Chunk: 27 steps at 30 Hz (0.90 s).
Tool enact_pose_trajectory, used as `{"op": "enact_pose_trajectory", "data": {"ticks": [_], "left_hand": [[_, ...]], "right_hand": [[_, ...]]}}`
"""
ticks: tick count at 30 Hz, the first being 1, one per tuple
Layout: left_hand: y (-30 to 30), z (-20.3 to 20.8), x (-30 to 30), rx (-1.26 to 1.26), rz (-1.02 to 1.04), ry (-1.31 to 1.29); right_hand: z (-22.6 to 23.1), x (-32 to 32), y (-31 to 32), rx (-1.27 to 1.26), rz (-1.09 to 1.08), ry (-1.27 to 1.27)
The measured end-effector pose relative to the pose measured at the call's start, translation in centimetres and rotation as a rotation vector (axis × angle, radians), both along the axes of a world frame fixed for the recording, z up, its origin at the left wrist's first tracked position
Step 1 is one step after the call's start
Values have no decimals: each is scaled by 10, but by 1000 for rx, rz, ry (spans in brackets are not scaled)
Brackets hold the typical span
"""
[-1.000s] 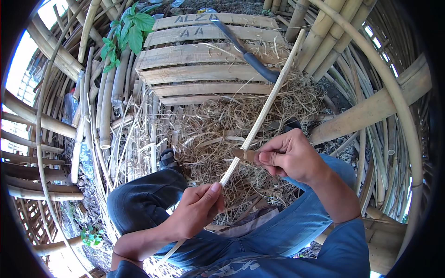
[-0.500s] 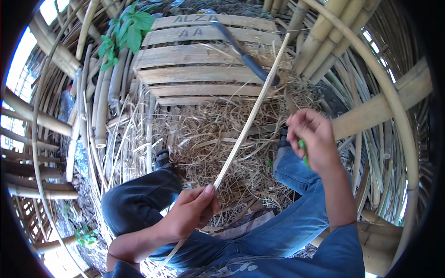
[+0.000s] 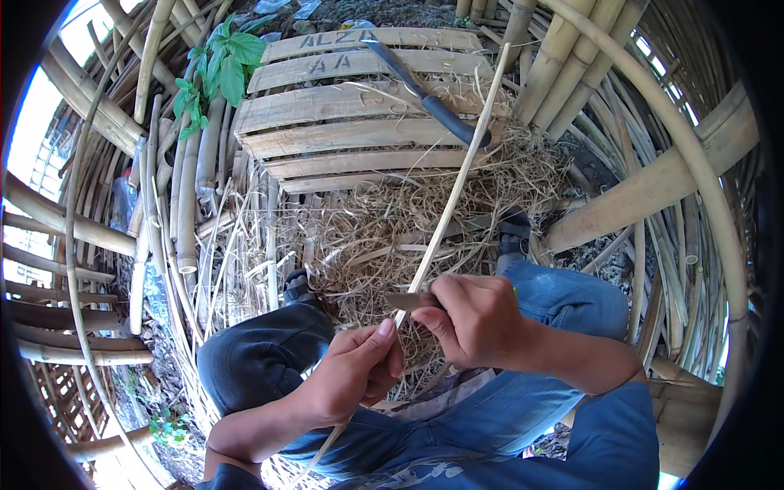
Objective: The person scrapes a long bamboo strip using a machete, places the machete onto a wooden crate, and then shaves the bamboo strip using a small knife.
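Note:
A long pale bamboo strip (image 3: 454,196) slants from beyond my lap up toward the wooden slats. My left hand (image 3: 353,367) is closed round its lower part, thumb along the top, and a thin tail of it runs out below the fist. My right hand (image 3: 478,318) grips a knife whose handle is mostly hidden by the fingers; a bit of green shows behind them. The knife's short dark blade (image 3: 406,301) lies across the strip just above my left thumb and appears to touch it.
A slatted wooden panel (image 3: 351,135) lies ahead, with a dark-handled curved blade (image 3: 425,96) on it. Shavings (image 3: 384,237) cover the ground between my feet. Bamboo poles (image 3: 567,65) stand at the right, and a thick pole (image 3: 645,200) juts in there. A leafy plant (image 3: 222,69) grows at the left.
My right hand has swung down and left with the knife, bringing its blade onto the strip beside my left hand. The left hand keeps its hold, shifted slightly right.

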<state>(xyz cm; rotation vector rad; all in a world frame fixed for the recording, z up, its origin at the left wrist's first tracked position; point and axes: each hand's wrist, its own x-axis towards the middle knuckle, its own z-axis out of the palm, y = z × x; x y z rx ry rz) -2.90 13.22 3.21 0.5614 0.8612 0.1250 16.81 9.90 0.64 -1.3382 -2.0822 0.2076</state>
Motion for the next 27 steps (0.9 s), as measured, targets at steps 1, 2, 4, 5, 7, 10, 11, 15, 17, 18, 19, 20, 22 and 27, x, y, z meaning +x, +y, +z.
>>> {"op": "enact_pose_trajectory", "data": {"ticks": [1, 2, 4, 5, 7, 10, 11, 15, 17, 18, 19, 20, 22, 27], "left_hand": [[0, 0, 0, 1, -1, 2], [0, 0, 0, 2, 4, 2], [0, 0, -1, 5, 10, 4], [1, 0, -3, -1, 11, -12], [1, 0, -5, -3, 6, -31], [-2, -3, -9, -26, -26, -45], [-3, -3, -9, -31, -31, -30], [-3, -3, -13, -22, -23, -20], [-4, -1, -11, 2, -27, -3], [-4, 0, -10, 26, -23, 18], [-4, 1, -10, 27, -29, 16], [-4, 2, -10, 32, -23, 21], [-6, 2, -10, 40, -21, 25], [-8, 1, -16, 13, -60, 6]], "right_hand": [[-1, 2, 2, 36, -9, -46], [-2, 3, 4, 72, -19, -93], [-4, 3, 6, 98, -25, -88], [-4, 3, 7, 124, -34, -89], [2, 10, 12, 91, -109, -83], [3, 25, 25, 53, -230, -44], [5, 29, 27, 48, -270, -28], [5, 36, 31, 54, -328, -15], [7, 39, 33, 66, -339, -22], [7, 42, 35, 129, -327, -44], [7, 44, 37, 192, -314, -66], [6, 46, 38, 196, -318, -66], [6, 51, 41, 132, -413, -155], [13, 79, 51, 135, -517, -170]]}}
